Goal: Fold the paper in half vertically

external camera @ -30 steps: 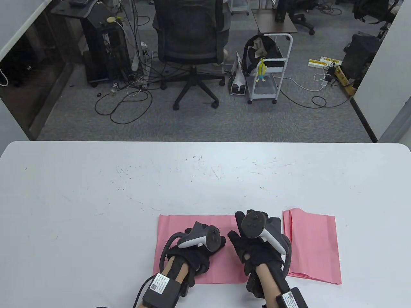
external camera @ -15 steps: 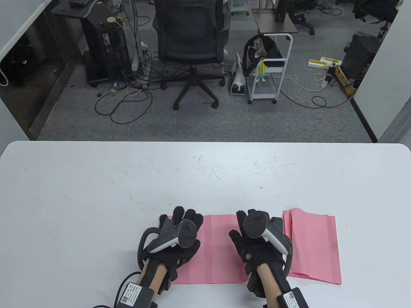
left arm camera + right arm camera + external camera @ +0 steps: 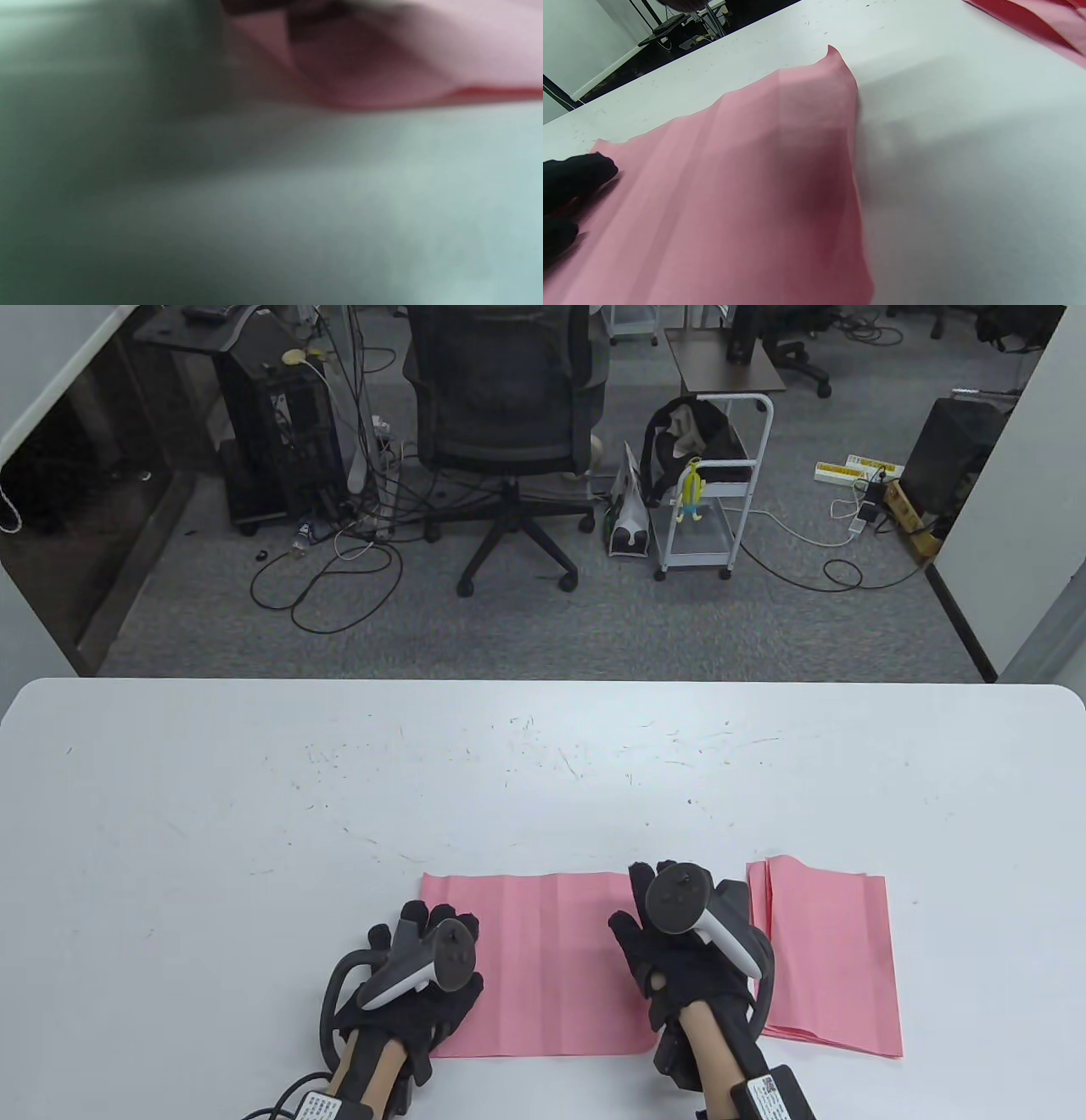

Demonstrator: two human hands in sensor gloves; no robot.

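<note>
Pink paper (image 3: 543,963) lies flat near the tabletop's (image 3: 254,814) near edge, about midway along it, showing several faint lengthwise creases. The left hand (image 3: 416,984) rests over the sheet's near-left corner, fingers extended forward; whether any of them pinch the edge cannot be told, since the tracker hides them and the left wrist view is blurred (it shows only pink paper lifted slightly off the tabletop). The right hand (image 3: 679,959) lies on the sheet's right edge, fingers straight, pressing rather than gripping. A stack of pink sheets (image 3: 827,959) sits just beside it, toward the tabletop's right edge.

Risks, as judged: the right wrist view shows the paper's far-right corner (image 3: 835,59) curling up, so the 2 halves may meet out of line and the fold may run crooked. The old creases may draw the new fold off the midline. If the right hand's pressure slackens as the left edge is lifted, the sheet may slide toward the stack. The thin paper may also buckle.

Compared with the frame 0.5 s earlier, the left hand has drawn back from the sheet's far-left corner to its near-left corner, uncovering the far-left part of the paper. The right hand and the stack are unchanged.
</note>
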